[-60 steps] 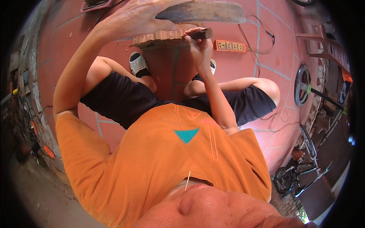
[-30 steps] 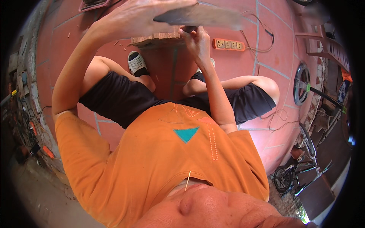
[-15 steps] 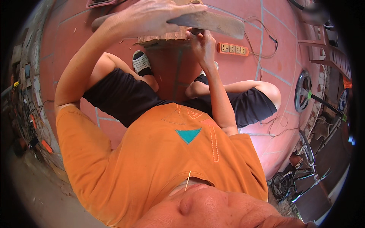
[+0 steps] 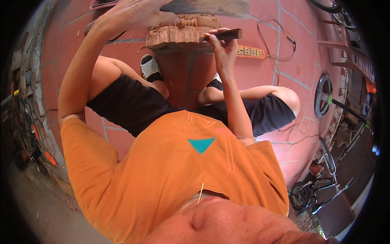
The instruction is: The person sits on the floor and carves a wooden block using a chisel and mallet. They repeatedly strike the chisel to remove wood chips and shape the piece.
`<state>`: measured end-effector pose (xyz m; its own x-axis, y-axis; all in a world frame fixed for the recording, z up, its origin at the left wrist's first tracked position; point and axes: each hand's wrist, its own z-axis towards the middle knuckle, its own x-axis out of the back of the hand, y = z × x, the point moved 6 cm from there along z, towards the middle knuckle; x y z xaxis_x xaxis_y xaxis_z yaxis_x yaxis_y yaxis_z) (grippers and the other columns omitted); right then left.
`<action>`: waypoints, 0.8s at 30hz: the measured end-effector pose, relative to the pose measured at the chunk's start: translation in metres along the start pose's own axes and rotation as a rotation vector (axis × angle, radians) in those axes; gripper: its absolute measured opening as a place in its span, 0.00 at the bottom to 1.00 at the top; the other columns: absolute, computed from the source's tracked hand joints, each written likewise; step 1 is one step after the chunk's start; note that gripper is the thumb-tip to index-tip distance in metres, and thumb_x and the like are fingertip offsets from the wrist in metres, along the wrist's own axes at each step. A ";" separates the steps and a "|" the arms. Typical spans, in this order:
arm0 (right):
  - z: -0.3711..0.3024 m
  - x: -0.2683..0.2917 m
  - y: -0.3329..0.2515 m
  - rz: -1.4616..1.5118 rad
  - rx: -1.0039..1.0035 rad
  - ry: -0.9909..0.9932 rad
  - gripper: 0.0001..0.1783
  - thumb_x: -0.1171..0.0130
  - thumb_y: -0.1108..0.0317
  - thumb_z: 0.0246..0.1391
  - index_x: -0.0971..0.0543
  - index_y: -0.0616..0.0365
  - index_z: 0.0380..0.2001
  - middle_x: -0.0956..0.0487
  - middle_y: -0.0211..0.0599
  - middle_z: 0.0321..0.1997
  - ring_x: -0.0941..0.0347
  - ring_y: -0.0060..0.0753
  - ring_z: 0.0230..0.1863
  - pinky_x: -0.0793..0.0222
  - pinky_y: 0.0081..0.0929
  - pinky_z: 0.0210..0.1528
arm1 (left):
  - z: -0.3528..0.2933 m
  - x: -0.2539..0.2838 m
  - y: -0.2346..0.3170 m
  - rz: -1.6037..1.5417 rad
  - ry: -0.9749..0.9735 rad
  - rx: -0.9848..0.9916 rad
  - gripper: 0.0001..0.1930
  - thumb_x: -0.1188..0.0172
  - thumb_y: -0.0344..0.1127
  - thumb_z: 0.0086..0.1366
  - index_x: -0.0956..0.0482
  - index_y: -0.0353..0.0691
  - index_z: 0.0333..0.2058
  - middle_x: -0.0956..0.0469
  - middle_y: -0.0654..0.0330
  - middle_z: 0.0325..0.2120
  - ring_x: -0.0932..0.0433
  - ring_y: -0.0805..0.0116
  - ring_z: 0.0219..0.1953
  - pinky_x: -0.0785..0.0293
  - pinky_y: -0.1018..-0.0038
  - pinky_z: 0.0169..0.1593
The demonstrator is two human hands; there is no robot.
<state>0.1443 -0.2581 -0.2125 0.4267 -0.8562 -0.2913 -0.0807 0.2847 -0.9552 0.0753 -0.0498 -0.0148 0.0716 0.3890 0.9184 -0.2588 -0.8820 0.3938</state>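
Pinching a dark chisel point(image 4: 229, 34) at the right end of the wood block point(image 4: 174, 37) is the right hand point(image 4: 223, 51). The left hand point(image 4: 136, 17) grips a flat bar point(image 4: 207, 7) above the block, some fingers out of view. White shoes point(image 4: 149, 67) are on the block's near side. Ridges already mark the block, with chips point(image 4: 128, 44) left of it; what cutting remains, I cannot tell.
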 end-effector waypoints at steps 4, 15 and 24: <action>-0.008 -0.005 0.004 -0.009 0.083 0.062 0.14 0.38 0.85 0.59 0.26 0.59 0.45 0.18 0.35 0.41 0.18 0.29 0.43 0.21 0.26 0.48 | 0.004 0.001 0.001 0.008 0.000 0.014 0.40 0.34 0.39 0.62 0.39 0.43 0.72 0.18 0.41 0.43 0.18 0.43 0.41 0.23 0.57 0.47; 0.005 -0.022 -0.003 0.145 -0.054 -0.067 0.15 0.38 0.83 0.62 0.27 0.58 0.48 0.17 0.42 0.49 0.18 0.36 0.53 0.18 0.31 0.52 | -0.001 -0.001 -0.004 0.018 0.023 0.017 0.39 0.34 0.42 0.63 0.37 0.41 0.71 0.18 0.40 0.41 0.18 0.42 0.39 0.24 0.56 0.45; -0.027 -0.018 0.022 -0.205 -0.172 -0.226 0.16 0.38 0.84 0.60 0.29 0.58 0.47 0.18 0.37 0.42 0.18 0.30 0.43 0.22 0.28 0.50 | -0.008 -0.001 -0.003 -0.005 0.030 -0.039 0.40 0.33 0.40 0.62 0.37 0.42 0.71 0.18 0.39 0.40 0.18 0.41 0.39 0.24 0.55 0.45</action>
<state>0.1107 -0.2484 -0.2299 0.6367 -0.7656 -0.0919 -0.1153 0.0233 -0.9931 0.0688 -0.0452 -0.0173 0.0448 0.4019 0.9146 -0.2955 -0.8692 0.3964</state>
